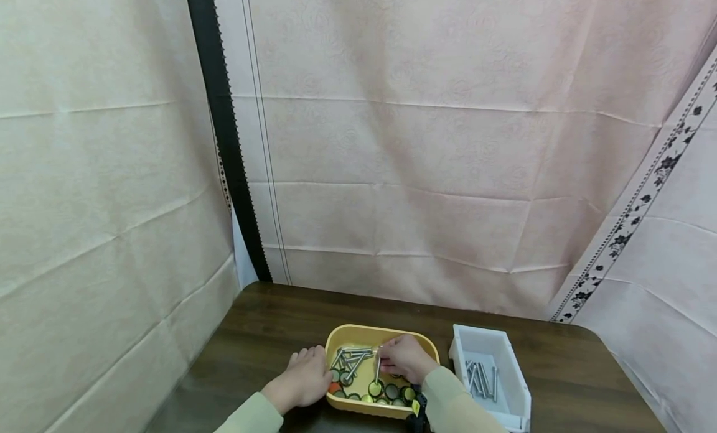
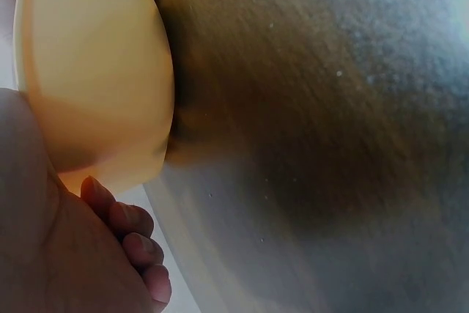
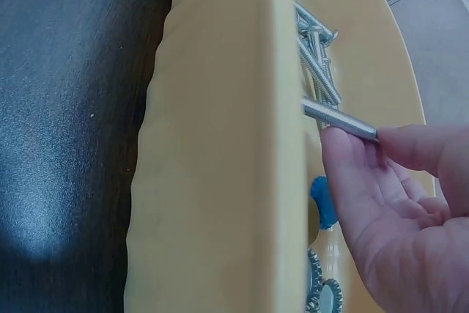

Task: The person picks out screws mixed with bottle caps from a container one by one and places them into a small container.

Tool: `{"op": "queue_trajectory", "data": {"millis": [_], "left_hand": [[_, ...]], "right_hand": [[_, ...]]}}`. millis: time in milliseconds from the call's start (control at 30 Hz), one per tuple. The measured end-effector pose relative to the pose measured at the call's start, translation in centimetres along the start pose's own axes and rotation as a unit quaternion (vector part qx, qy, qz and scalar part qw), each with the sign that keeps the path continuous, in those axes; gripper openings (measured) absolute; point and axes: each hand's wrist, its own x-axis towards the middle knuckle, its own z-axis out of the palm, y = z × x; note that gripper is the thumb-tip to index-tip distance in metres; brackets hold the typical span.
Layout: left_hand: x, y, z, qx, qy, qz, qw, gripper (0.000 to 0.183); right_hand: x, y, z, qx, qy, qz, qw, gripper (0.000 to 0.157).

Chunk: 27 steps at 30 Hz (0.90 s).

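A yellow plastic tub (image 1: 383,410) holds silver bolts (image 1: 353,358) towards its left and bottle caps (image 1: 392,392) along its near side. Inside it, my right hand (image 1: 406,358) pinches one silver bolt (image 3: 341,119) between thumb and fingertips; in the head view this bolt slants down over the caps. My left hand (image 1: 305,377) rests against the tub's left end. Its fingertips (image 2: 132,218) show beside the tub's outer wall in the left wrist view, slightly bent.
A white plastic bin (image 1: 518,383) with several bolts (image 1: 482,380) lying in it stands to the right of the tub. Both sit on a dark wooden table (image 1: 269,321). Pale cloth (image 1: 420,140) hangs behind the table. One blue cap (image 3: 323,201) shows inside the tub.
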Motion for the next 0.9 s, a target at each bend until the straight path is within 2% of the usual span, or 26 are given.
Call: {"op": "queue_trajectory", "data": {"millis": [467, 733, 900], "left_hand": [[0.2, -0.2, 0.2, -0.004, -0.003, -0.002, 1.0, 0.024], [0.3, -0.2, 0.2, -0.007, -0.005, -0.007, 0.9999, 0.026], [0.4, -0.3, 0.3, -0.01, -0.005, -0.007, 0.9999, 0.024]], "right_hand": [[-0.3, 0.3, -1.2, 0.015, 0.006, -0.012, 1.0, 0.021], [-0.9, -0.2, -2.4, 0.02, -0.004, -0.005, 1.0, 0.032], [-1.2, -0.5, -3.3, 0.031, 0.005, -0.014, 0.999, 0.035]]}}
